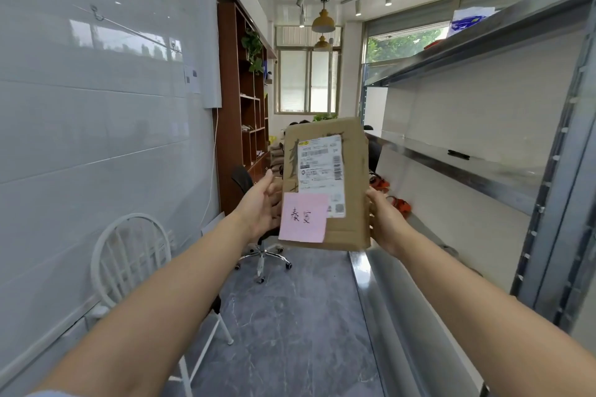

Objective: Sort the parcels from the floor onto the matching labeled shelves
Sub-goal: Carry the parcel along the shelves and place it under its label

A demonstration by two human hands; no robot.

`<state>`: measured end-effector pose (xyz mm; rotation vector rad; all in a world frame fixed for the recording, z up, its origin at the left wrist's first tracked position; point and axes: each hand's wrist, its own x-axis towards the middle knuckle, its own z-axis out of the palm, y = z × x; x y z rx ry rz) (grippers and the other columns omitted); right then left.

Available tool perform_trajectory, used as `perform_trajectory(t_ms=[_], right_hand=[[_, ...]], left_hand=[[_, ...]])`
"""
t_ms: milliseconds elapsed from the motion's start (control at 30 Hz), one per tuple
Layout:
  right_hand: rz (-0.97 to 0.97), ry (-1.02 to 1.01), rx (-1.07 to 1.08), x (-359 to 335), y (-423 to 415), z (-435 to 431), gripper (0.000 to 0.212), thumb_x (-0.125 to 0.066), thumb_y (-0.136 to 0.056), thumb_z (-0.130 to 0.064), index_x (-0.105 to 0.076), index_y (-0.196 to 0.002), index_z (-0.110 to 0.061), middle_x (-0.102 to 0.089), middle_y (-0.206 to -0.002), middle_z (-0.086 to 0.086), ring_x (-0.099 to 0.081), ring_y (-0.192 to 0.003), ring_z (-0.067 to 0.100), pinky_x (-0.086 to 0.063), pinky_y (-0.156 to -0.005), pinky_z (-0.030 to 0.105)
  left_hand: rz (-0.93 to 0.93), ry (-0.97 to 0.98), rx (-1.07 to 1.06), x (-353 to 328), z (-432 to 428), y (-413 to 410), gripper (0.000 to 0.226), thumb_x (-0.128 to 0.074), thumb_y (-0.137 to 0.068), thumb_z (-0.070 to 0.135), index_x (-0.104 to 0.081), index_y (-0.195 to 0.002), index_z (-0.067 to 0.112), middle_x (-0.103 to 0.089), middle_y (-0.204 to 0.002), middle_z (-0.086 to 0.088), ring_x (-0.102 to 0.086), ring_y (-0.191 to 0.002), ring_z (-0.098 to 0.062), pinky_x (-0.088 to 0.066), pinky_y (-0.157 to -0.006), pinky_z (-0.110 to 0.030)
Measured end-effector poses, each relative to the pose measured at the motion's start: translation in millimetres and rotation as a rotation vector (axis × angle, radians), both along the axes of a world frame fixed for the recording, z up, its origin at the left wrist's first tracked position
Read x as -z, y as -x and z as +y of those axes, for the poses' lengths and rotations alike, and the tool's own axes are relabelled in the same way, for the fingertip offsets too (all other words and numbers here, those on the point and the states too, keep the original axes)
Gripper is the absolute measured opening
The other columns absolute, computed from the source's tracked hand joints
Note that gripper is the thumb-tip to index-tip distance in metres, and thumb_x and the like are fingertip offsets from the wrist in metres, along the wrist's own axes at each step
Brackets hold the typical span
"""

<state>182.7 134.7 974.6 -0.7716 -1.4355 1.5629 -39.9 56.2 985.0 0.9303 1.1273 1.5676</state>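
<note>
A flat brown cardboard parcel point(353, 171) is held upright in front of me at chest height. It carries a white shipping label point(321, 167) and a pink sticky note point(303, 217) with handwritten characters. My left hand point(261, 206) grips its left edge and my right hand point(383, 219) grips its right edge. The metal shelving unit point(467, 161) stands along the right wall, its middle shelf level with the parcel. No shelf labels are readable from here.
A white wire chair point(129, 255) stands against the tiled wall at left. A black office chair point(258, 251) sits ahead behind the parcel. A brown bookcase point(245, 106) rises at the back left. Red items point(396, 201) lie on a lower shelf. Grey floor stretches ahead.
</note>
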Motion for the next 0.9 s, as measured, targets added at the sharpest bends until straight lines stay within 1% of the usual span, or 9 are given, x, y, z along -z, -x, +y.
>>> perform_trajectory(t_ms=[100,200,267,333,467,567,700,767,900], right_hand=[[0.015,-0.003,-0.010,4.1,2.3,0.3,0.036,-0.042,-0.091,-0.044,-0.063,-0.115,-0.027,-0.074,-0.102,0.001,-0.066,-0.098,0.022,-0.050,-0.093,0.039],[0.048,0.048,-0.042,6.1,3.0,-3.2,0.028,-0.043,-0.097,-0.031,-0.062,-0.081,-0.018,-0.072,-0.059,-0.005,-0.068,-0.054,0.009,-0.055,-0.058,0.024],[0.062,0.084,-0.026,9.7,2.9,-5.7,0.033,-0.039,-0.099,-0.024,-0.054,-0.070,-0.017,-0.064,-0.044,-0.007,-0.060,-0.037,0.006,-0.048,-0.041,0.017],[0.090,0.085,0.028,12.5,1.4,-6.4,0.027,-0.044,-0.097,-0.024,-0.057,-0.074,-0.018,-0.067,-0.050,-0.006,-0.062,-0.042,0.007,-0.050,-0.045,0.019],[0.152,0.021,0.159,9.6,-7.9,-11.9,0.011,-0.054,-0.093,-0.013,-0.062,-0.097,-0.021,-0.069,-0.079,0.001,-0.064,-0.064,0.014,-0.052,-0.050,0.021],[0.172,0.047,0.204,9.6,-7.6,-22.2,0.015,-0.058,-0.087,-0.021,-0.069,-0.078,-0.023,-0.067,-0.081,0.005,-0.063,-0.067,0.020,-0.049,-0.061,0.028],[0.204,0.152,0.339,2.7,-13.4,-31.4,0.027,-0.048,-0.083,-0.040,-0.060,-0.067,-0.021,-0.062,-0.070,0.002,-0.058,-0.056,0.019,-0.045,-0.053,0.026],[0.240,0.144,0.344,-1.8,-20.7,-35.7,0.037,-0.040,-0.088,-0.041,-0.055,-0.062,-0.021,-0.061,-0.055,-0.002,-0.057,-0.045,0.015,-0.043,-0.047,0.023],[0.265,0.133,0.402,-3.3,-30.2,-49.4,0.041,-0.033,-0.091,-0.041,-0.052,-0.061,-0.020,-0.060,-0.056,0.000,-0.056,-0.040,0.014,-0.043,-0.044,0.020]], left_hand=[[0.110,-0.015,-0.018,0.6,3.1,-11.1,0.032,-0.049,-0.095,0.039,-0.069,-0.103,0.015,-0.072,-0.105,-0.007,-0.065,-0.094,-0.021,-0.051,-0.073,-0.029],[0.175,-0.046,0.023,4.3,17.9,-20.9,0.048,-0.059,-0.086,0.044,-0.062,-0.121,0.010,-0.060,-0.129,-0.024,-0.060,-0.110,-0.037,-0.049,-0.087,-0.038],[0.102,-0.050,0.070,2.4,20.3,-33.4,0.048,-0.053,-0.090,0.052,-0.066,-0.116,0.015,-0.066,-0.122,-0.022,-0.065,-0.103,-0.034,-0.049,-0.094,-0.045],[-0.031,-0.045,0.153,3.6,17.7,-45.5,0.044,-0.036,-0.099,0.048,-0.068,-0.104,0.018,-0.077,-0.094,-0.009,-0.074,-0.080,-0.025,-0.060,-0.072,-0.036],[-0.071,-0.034,0.229,9.9,13.3,-62.3,0.047,-0.028,-0.101,0.045,-0.062,-0.090,0.014,-0.074,-0.062,-0.005,-0.070,-0.049,-0.017,-0.054,-0.043,-0.021],[-0.107,-0.016,0.258,7.6,6.6,-68.5,0.067,-0.024,-0.102,0.041,-0.066,-0.062,0.009,-0.066,-0.045,-0.007,-0.060,-0.032,-0.014,-0.045,-0.032,-0.015],[-0.083,-0.029,0.334,6.6,22.6,-72.2,0.062,-0.024,-0.097,0.058,-0.065,-0.112,0.014,-0.066,-0.117,-0.022,-0.071,-0.058,-0.018,-0.053,-0.050,-0.023],[-0.068,-0.020,0.408,5.3,29.8,-76.0,0.067,-0.026,-0.096,0.060,-0.056,-0.130,0.011,-0.061,-0.120,-0.027,-0.072,-0.060,-0.017,-0.053,-0.052,-0.024],[-0.054,0.015,0.459,4.9,30.2,-85.4,0.056,-0.029,-0.096,0.058,-0.065,-0.107,0.016,-0.078,-0.076,-0.006,-0.074,-0.069,-0.016,-0.055,-0.055,-0.027]])
